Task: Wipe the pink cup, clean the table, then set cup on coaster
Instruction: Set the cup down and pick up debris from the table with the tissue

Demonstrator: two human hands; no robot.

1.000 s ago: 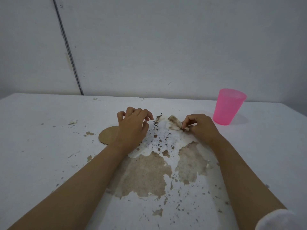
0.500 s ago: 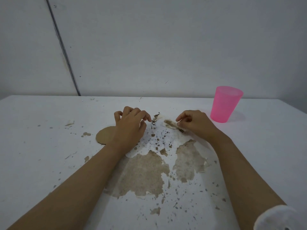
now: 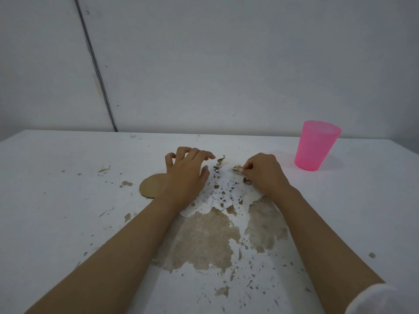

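Your right hand (image 3: 265,172) pinches soiled scrap (image 3: 237,169). Left hand (image 3: 186,175) loose, empty, overlapping coaster (image 3: 150,185). Pink cup (image 3: 316,146) beyond right hand: likely light, tippy plastic; grip mid-wall.

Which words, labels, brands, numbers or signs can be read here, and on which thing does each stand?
None: no readable text in view. The pink cup, the brown coaster, the white table and the wall carry no writing; the tissue scrap in the right hand shows only stains.
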